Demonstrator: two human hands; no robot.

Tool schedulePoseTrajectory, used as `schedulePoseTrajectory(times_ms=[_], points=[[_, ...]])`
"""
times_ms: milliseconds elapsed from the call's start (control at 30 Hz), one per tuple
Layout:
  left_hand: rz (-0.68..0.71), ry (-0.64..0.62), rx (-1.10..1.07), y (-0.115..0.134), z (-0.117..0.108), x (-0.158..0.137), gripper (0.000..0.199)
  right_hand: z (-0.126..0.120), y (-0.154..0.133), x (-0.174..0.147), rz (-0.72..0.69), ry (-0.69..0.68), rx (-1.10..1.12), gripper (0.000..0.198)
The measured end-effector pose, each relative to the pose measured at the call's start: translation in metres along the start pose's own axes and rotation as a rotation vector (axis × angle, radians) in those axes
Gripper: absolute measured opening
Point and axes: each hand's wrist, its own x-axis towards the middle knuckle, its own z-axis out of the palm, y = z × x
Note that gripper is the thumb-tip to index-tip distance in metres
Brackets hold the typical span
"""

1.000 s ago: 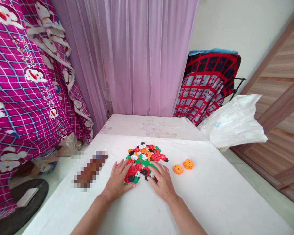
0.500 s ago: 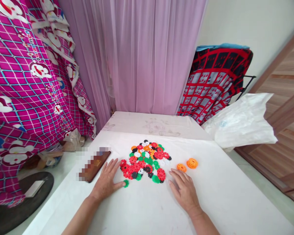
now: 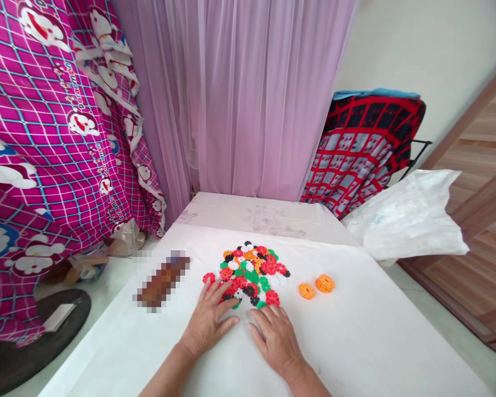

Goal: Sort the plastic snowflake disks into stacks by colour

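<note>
Multicoloured notched discs [image 3: 250, 271] in a loose heap on the white-covered table [image 3: 367, 342], lying just beyond both hands. The left hand [image 3: 210, 317], fingers spread wide, overlies the heap's near-left edge; the right hand [image 3: 276, 337], palm down with fingers extended and slightly parted, meets its near-right edge. Orange discs [image 3: 324, 283] sit apart, to the right.

On the worktop [image 3: 364, 342], the left hand [image 3: 209, 320] overlaps a multicoloured disc pile [image 3: 251, 275]; the right hand [image 3: 276, 336] is at its near edge.
</note>
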Motion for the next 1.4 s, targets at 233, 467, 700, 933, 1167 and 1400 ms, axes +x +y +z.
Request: schedulePoseTrajectory(times_ms=[233,467,700,933,1167,1400], points=[[-0.051,-0.037,-0.082,0.003,-0.003,0.002,0.027,0.007,0.007,0.005,0.051,0.046,0.028,0.019],[-0.151,0.001,-0.095,-0.003,0.000,0.002,0.027,0.027,0.048,0.031,0.255,0.201,-0.016,0.025],[-0.265,0.078,-0.171,-0.009,0.007,-0.008,0.029,0.024,0.038,0.020,0.182,0.093,0.021,0.023],[-0.512,0.345,-0.456,-0.037,0.011,-0.023,0.033,0.029,0.052,0.040,0.326,0.124,0.033,0.020],[-0.724,0.432,-0.589,-0.053,0.006,-0.021,0.035,0.037,0.045,0.091,0.248,-0.111,0.111,0.020],[-0.736,0.410,-0.577,-0.050,0.010,-0.021,0.036,0.042,0.034,0.115,0.188,-0.293,-0.012,0.020]])
